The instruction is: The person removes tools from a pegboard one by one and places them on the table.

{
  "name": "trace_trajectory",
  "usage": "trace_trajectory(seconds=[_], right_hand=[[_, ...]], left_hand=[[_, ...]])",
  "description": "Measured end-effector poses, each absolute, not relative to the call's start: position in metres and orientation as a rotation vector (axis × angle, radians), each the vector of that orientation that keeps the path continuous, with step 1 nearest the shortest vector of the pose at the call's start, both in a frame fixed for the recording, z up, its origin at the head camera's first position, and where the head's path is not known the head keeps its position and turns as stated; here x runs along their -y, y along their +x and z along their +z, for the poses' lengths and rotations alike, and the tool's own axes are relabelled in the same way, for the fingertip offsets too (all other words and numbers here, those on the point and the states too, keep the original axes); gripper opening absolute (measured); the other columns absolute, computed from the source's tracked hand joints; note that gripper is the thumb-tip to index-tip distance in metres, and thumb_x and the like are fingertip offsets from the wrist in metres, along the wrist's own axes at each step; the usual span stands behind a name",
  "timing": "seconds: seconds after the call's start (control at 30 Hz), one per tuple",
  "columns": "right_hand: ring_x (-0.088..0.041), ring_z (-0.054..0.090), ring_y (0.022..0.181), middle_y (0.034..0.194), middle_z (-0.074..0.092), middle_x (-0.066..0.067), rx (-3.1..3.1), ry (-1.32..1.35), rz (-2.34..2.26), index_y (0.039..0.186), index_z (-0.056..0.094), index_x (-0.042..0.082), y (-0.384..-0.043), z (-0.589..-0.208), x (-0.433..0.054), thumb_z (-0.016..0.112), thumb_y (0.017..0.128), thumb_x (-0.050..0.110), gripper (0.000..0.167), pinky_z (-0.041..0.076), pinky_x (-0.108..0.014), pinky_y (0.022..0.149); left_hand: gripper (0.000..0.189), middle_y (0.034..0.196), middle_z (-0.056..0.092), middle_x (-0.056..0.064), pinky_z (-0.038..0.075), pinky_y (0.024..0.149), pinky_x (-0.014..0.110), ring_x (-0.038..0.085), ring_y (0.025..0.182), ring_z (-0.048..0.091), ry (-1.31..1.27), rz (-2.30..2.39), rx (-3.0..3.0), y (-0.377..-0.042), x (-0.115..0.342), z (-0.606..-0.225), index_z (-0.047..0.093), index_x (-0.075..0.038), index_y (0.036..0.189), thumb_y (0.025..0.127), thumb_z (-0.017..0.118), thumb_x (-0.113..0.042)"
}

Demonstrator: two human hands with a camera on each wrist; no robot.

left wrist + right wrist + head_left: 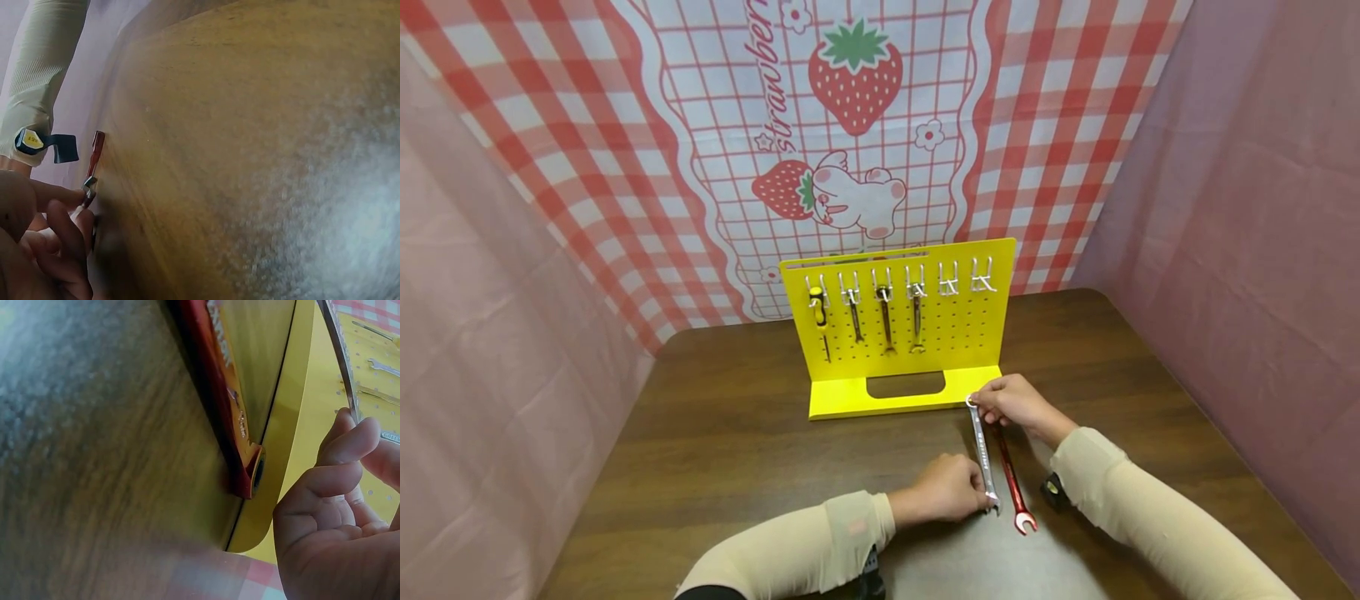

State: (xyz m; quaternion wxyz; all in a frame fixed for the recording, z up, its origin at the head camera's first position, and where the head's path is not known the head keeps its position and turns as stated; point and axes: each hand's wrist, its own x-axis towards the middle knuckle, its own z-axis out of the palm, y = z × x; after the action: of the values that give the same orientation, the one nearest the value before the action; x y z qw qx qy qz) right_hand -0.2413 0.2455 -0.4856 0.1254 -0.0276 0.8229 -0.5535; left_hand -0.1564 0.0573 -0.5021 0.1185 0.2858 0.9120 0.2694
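A long silver metal combination wrench [982, 450] is held between two bare hands, in front of the right end of an upright yellow perforated pegboard [962, 325]. Its ring end is pinched by the grip of the right hand [1018, 406], just beside the front edge of the yellow base [842, 396]; its open end is pinched by the grip of the left hand [946, 492], nearer the person. Just to the right, a glossy red metal wrench [1012, 477] is laid on the brown wood-grain surface [722, 467], its open end pointed toward the person and its ring end at the base's edge. On the pegboard's silver hooks [981, 279], a yellow-and-black screwdriver [817, 308] and three metal wrenches [887, 321] are hung.
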Motion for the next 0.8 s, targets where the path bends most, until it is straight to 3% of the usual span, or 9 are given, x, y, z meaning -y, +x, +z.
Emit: trace_trajectory(seconds=[0.3, 0.53, 0.8], right_hand=[[-0.014, 0.061, 0.058, 0.068, 0.063, -0.002, -2.501, -0.061, -1.517, 0.094, 0.073, -0.001, -0.2423, -0.4915, -0.2431, 0.068, 0.095, 0.016, 0.018, 0.047, -0.027, 0.051], [-0.015, 0.061, 0.062, 0.072, 0.064, -0.004, -2.534, -0.085, -1.45, 0.099, 0.074, -0.001, -0.2398, -0.4918, -0.2425, 0.062, 0.097, 0.012, 0.018, 0.047, -0.028, 0.054], [-0.018, 0.053, 0.066, 0.076, 0.065, -0.008, -2.675, -0.137, -1.306, 0.099, 0.077, -0.001, -0.2368, -0.4912, -0.241, 0.055, 0.085, -0.001, 0.026, 0.043, -0.029, 0.059]], left_hand=[[0.029, 0.054, 0.05, -0.017, 0.036, 0.049, 0.018, 0.003, 0.052, 0.046, 0.853, 0.759, -2.673, -0.1553, -0.0574, -0.5012, 0.065, -0.021, 0.062, 0.08, 0.085, -0.031], [0.03, 0.053, 0.05, -0.018, 0.036, 0.05, 0.019, 0.003, 0.053, 0.046, 0.835, 0.741, -2.677, -0.1528, -0.0579, -0.5034, 0.066, -0.023, 0.061, 0.078, 0.087, -0.035], [0.033, 0.054, 0.05, -0.017, 0.036, 0.049, 0.019, 0.003, 0.053, 0.046, 0.817, 0.721, -2.676, -0.1507, -0.0592, -0.5049, 0.063, -0.024, 0.06, 0.076, 0.088, -0.038]])
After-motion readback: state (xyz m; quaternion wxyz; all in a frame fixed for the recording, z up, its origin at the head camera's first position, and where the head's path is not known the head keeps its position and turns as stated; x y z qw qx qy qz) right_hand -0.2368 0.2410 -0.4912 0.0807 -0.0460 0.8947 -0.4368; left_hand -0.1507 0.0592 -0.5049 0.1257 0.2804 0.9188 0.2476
